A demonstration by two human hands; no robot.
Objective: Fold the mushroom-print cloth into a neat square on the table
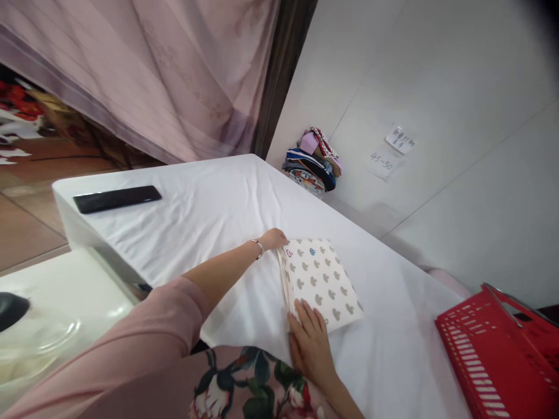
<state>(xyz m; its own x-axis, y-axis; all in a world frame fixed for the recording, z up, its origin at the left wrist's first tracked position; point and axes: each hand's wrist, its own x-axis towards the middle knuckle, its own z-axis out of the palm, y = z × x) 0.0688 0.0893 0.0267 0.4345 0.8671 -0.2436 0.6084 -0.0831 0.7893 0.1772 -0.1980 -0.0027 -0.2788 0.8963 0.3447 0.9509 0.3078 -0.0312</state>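
Note:
A folded cream cloth (321,279) printed with grey-brown mushroom-like shapes, a few in colour, lies on the white-covered table (209,203). My left hand (274,238), with a bracelet at the wrist, has its fingers closed on the far left corner of the cloth. At the near left corner, my right hand (311,343) rests with fingers stretched out over the top. Its thumb is by the layered edge, and whether it reaches under the cloth I cannot tell.
A black phone-like slab (117,199) lies at the table's far left. Folded clothes (310,163) are stacked by the wall beyond the table edge. A red plastic basket (493,355) stands at right. Handwritten paper notes (382,163) hang on the wall; a pink curtain (174,70) hangs behind.

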